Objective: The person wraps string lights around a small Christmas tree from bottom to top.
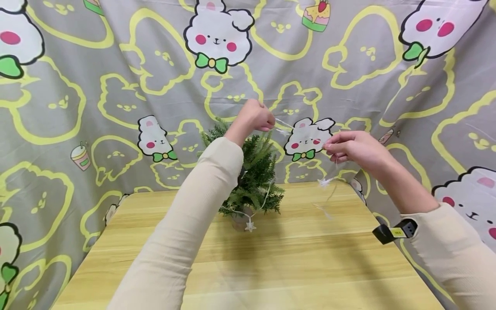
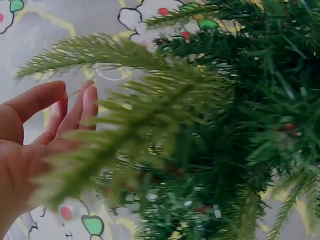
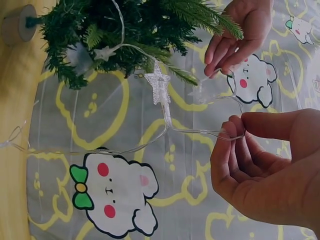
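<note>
A small artificial Christmas tree (image 1: 258,165) stands on the table, a string of clear star lights (image 3: 158,86) running across its front branches. One star (image 1: 250,226) hangs low before the tree's base. Beside the upper branches, my left hand (image 1: 256,116) pinches the wire near a star, seen best in the right wrist view. To the right, my right hand (image 1: 358,148) pinches another part of the wire between thumb and fingertips. Wire with another star (image 1: 323,183) dangles below it. Branches partly cover the left hand (image 2: 30,155) in the left wrist view.
The wooden table (image 1: 310,267) lies beneath both arms. Behind it hangs a grey curtain (image 1: 271,77) printed with rabbits and yellow outlines. A black device (image 1: 395,231) sits on my right cuff.
</note>
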`<action>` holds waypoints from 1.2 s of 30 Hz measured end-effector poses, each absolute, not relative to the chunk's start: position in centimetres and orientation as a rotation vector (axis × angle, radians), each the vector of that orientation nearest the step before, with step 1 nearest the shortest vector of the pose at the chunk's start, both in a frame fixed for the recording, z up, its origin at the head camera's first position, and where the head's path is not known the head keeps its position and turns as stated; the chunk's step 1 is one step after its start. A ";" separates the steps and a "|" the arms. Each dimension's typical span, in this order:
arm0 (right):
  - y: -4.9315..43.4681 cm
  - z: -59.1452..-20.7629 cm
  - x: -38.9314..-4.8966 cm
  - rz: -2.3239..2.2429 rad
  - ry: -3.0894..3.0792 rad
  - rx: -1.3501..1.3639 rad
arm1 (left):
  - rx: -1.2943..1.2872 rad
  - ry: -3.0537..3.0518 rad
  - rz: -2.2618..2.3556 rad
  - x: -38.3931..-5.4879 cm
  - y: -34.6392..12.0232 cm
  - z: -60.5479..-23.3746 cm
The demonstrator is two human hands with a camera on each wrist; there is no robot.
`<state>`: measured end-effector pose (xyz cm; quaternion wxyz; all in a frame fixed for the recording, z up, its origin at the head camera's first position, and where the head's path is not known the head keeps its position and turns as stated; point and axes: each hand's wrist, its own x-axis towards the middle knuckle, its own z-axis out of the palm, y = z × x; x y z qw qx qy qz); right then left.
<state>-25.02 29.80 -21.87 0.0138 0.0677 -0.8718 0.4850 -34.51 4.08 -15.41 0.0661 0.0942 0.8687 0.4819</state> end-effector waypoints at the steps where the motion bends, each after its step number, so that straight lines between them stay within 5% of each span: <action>1: 29.7 -21.9 -25.1 1.511 -2.727 0.222 | 0.280 2.621 1.461 -34.6 3.9 -15.6; 36: 28.0 -21.0 -25.1 1.566 -2.794 0.303 | 0.305 3.127 1.129 -36.2 0.0 -16.5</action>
